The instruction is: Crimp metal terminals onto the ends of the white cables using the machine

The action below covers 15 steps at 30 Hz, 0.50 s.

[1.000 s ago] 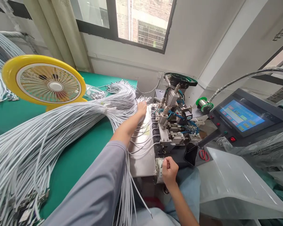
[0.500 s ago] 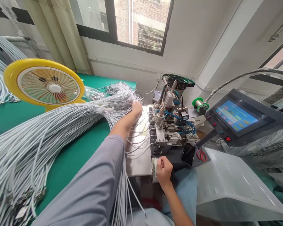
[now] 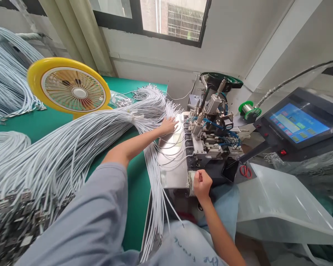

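My left hand (image 3: 169,126) reaches to the far end of the metal plate (image 3: 170,177), its fingers stretched out over the tips of a bundle of thin white cables (image 3: 172,109). Several single cables (image 3: 170,159) run from the plate into a row of black slots (image 3: 191,149) on a benchtop machine (image 3: 211,136). My right hand (image 3: 202,183) is closed in a fist by the machine's near corner, and nothing sticks out of it. A thick tied bundle of white cables (image 3: 100,131) lies to the left, with part of it hanging over the table edge.
A yellow fan (image 3: 69,109) stands on the green table (image 3: 135,162). Right of the machine are a control screen (image 3: 299,122), a wire spool (image 3: 248,109), a phone (image 3: 229,170) and red scissors (image 3: 245,171). A translucent bin (image 3: 288,199) sits at lower right.
The view has shifted, so the bench appears higher and further right. My left hand has drawn back slightly from the cable tips and its fingers have spread. The right fist keeps its place.
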Tool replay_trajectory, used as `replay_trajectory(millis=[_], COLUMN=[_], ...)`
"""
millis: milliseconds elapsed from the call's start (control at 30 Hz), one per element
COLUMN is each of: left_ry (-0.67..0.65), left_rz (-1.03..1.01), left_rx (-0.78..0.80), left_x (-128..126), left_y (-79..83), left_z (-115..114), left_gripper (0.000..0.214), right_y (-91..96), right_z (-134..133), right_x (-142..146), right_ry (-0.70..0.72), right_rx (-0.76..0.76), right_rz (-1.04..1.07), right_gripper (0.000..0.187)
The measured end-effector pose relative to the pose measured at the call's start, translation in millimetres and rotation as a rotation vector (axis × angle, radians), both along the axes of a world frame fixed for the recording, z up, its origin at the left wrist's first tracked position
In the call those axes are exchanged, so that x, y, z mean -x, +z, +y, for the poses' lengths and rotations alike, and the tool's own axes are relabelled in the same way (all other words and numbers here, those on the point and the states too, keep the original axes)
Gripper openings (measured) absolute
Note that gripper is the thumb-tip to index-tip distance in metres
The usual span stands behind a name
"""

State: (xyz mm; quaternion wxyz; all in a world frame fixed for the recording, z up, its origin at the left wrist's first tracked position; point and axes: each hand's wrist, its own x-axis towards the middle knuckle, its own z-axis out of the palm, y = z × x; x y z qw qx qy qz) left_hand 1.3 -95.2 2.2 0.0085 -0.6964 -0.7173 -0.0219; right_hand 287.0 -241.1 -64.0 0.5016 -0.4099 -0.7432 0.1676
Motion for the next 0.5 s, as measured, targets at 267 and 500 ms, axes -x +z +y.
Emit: replay_trajectory(millis=[267, 500], left_ry=[-0.047, -0.029], left_rz=[-0.015, -0.034], left_rx=[0.066, 0.002], left_x=[5, -3], left_y=[-0.5, 0.1], left_z=[8, 3], left_gripper=[0.039, 0.048], right_y=[13.8, -6.8], right_z=[-60, -71], right_x=[-6, 9], right_ry=[0.256, 0.522], right_rx=[0.356, 0.894], right_rz=[-0.210, -0.072], right_gripper=[0.026, 0.026])
